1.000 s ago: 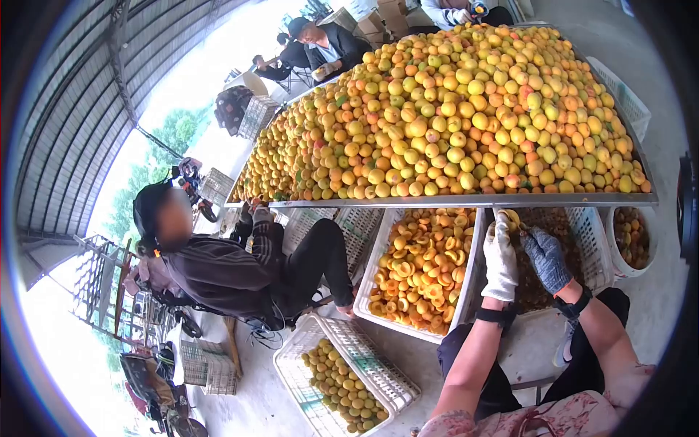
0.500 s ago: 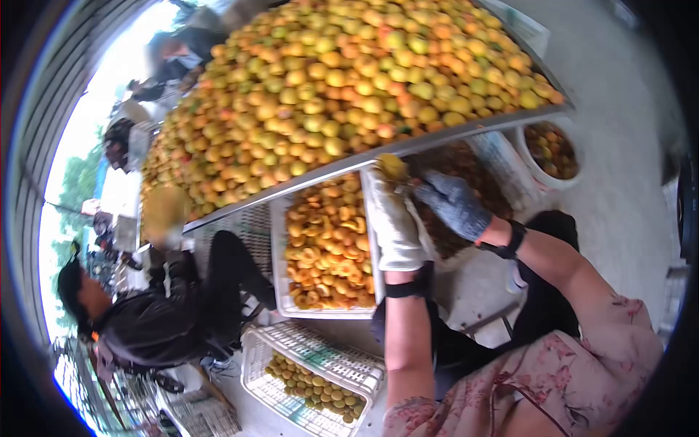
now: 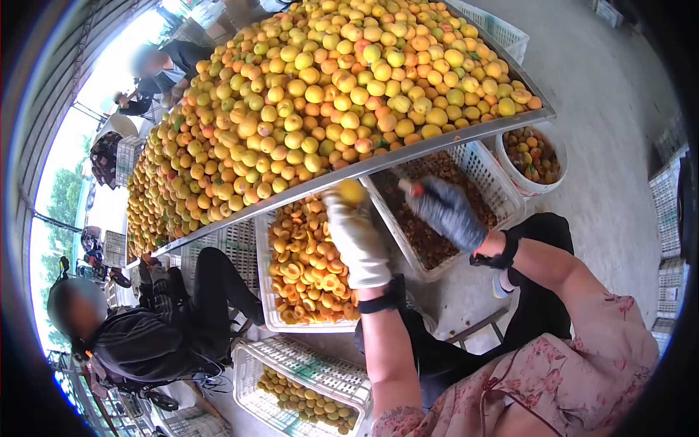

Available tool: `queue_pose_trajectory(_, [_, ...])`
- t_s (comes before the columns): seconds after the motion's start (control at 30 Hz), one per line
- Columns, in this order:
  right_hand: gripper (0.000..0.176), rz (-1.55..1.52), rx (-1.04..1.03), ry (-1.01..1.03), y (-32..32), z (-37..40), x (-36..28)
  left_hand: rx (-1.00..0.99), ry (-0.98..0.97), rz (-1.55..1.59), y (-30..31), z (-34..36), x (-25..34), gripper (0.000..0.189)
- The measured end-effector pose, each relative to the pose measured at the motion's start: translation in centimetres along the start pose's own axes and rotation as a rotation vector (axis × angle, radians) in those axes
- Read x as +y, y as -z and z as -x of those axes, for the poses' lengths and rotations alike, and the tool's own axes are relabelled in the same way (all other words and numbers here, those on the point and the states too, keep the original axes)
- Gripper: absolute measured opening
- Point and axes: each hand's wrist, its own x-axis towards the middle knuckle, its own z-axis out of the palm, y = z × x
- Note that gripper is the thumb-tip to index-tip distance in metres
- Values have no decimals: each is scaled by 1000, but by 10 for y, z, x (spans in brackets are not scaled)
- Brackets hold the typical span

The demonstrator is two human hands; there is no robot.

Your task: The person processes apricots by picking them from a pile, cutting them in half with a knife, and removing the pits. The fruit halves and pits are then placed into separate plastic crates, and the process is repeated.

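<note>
Plainly the splitting of apricots is mid-run, far from its end. The left hand (image 3: pixel 357 244), in a white glove, has its fingers closed round 1 apricot (image 3: pixel 352 192), held up just under the table (image 3: pixel 408 154) edge. The right hand (image 3: pixel 448 211), in a dark glove, is curled round a small red-ended tool (image 3: pixel 410 187) close beside that fruit; I cannot tell whether the tool touches it.

As to what is done: the halves crate (image 3: pixel 306 327) below the left hand looks well filled with cut, open halves, and the pit crate (image 3: pixel 496 186) under the right hand holds a deep brown layer. As to what is left: the heap (image 3: pixel 328 95) on the table is piled high from edge to edge, so by my reckoning most of the fruit is uncut.

Around this, a bucket (image 3: pixel 535 189) with a few apricots stands just beside the pit crate. A low crate (image 3: pixel 306 362) of small whole fruit lies on the floor near the person's knees. Another person (image 3: pixel 145 335) in dark clothes sits to the left, hands at the table's near corner, well apart from these 2 hands. The table rim overhangs both crates, so the hands work close beneath it.
</note>
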Motion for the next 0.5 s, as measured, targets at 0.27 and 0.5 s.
queue_pose_trajectory(0.27, [20,-216,188,-125,0,-31,7,-246,-530,-852,-34,38,-35,32])
queue_pose_trajectory(0.5, [22,-61,228,-158,-14,-43,6,-63,-259,-722,-45,45,-42,30])
